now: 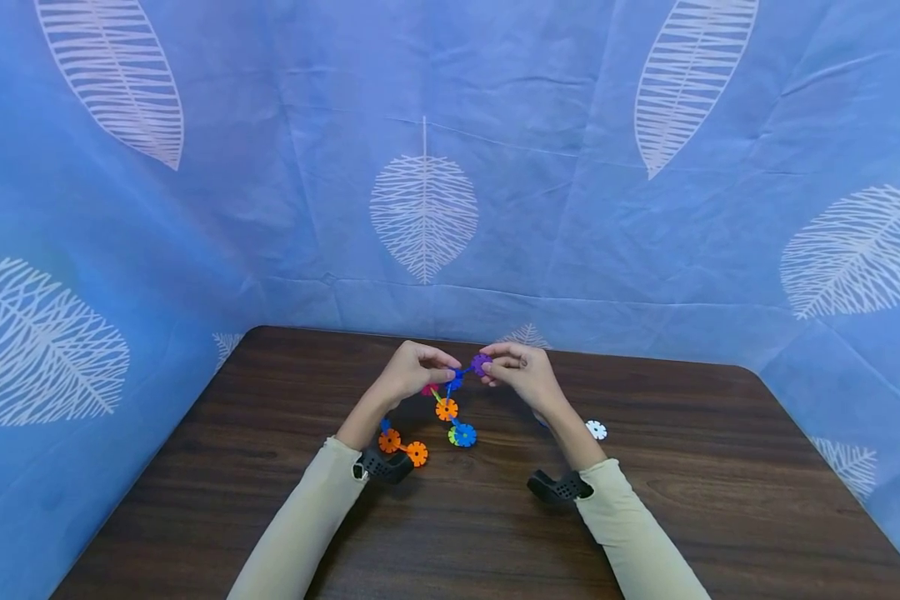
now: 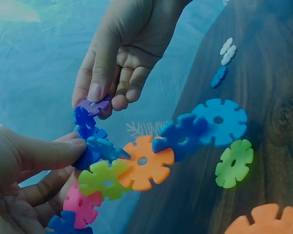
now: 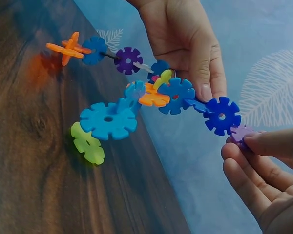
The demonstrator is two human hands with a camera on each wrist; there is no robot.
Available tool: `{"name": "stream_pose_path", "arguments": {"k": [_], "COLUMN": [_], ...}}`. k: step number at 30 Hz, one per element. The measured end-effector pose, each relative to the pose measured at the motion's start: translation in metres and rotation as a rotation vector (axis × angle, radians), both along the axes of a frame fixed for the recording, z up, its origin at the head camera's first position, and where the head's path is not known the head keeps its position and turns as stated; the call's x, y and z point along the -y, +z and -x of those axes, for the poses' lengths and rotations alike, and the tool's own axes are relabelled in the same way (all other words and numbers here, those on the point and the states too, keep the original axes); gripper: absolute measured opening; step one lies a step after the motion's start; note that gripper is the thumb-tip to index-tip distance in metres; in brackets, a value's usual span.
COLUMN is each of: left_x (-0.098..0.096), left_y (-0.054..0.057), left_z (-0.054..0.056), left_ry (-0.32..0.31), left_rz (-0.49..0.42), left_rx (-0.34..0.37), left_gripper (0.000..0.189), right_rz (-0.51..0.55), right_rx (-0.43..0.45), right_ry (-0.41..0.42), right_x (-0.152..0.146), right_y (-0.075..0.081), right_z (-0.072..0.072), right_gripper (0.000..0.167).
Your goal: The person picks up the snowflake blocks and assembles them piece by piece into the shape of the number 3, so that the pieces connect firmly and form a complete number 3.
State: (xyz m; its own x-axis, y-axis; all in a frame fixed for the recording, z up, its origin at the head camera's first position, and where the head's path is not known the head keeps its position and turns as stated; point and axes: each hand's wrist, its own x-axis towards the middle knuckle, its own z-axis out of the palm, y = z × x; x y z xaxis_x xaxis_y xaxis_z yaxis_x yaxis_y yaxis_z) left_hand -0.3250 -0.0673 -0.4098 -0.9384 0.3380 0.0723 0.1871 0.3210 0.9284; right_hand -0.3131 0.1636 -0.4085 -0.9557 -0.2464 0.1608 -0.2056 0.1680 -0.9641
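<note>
Over the table, both hands hold a chain of notched plastic discs slotted together. My left hand [image 1: 411, 372] pinches a blue notched disc [image 2: 88, 158] between thumb and fingers. At the chain's end, my right hand [image 1: 531, 377] grips a purple notched disc [image 3: 240, 131] by thumb and fingertips. The purple disc meets the edge of a dark blue disc [image 3: 214, 108]. From the left hand hang an orange disc [image 2: 133, 168], a yellow-green disc [image 2: 95, 178], a pink disc [image 2: 80, 207] and a light blue disc [image 3: 95, 124].
A green disc [image 2: 228, 170] shows close under the light blue one. Orange discs [image 1: 417, 455] appear by the left wrist, at the chain's other end. A white disc [image 1: 596, 430] lies on the dark wooden table [image 1: 690, 492], right of the right forearm. Blue leaf-printed cloth [image 1: 540, 225] hangs behind.
</note>
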Motion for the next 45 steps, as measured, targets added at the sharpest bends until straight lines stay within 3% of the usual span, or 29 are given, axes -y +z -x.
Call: {"name": "stream_pose_path", "arguments": {"k": [13, 20, 27, 37, 45], "left_x": [-0.004, -0.005, -0.005, 0.0, 0.001], "left_y": [0.01, 0.011, 0.01, 0.009, 0.01], "left_z": [0.007, 0.008, 0.007, 0.007, 0.006], "left_ry": [-0.083, -0.07, -0.078, -0.163, -0.17], "left_rz": [0.066, 0.094, 0.064, 0.004, -0.022], "left_rx": [0.024, 0.008, -0.003, -0.034, -0.052], "left_gripper": [0.016, 0.012, 0.013, 0.02, 0.02], "right_rz": [-0.087, -0.095, -0.095, -0.062, -0.055], "right_rx": [-0.036, -0.054, -0.072, -0.073, -0.084], "right_ry": [0.053, 0.093, 0.096, 0.118, 0.111], "right_x": [-0.007, -0.009, -0.01, -0.014, -0.015], "right_y": [0.005, 0.006, 0.007, 0.01, 0.009], "right_z": [0.0, 0.001, 0.001, 0.0, 0.0], "right_gripper": [0.029, 0.028, 0.026, 0.026, 0.028]}}
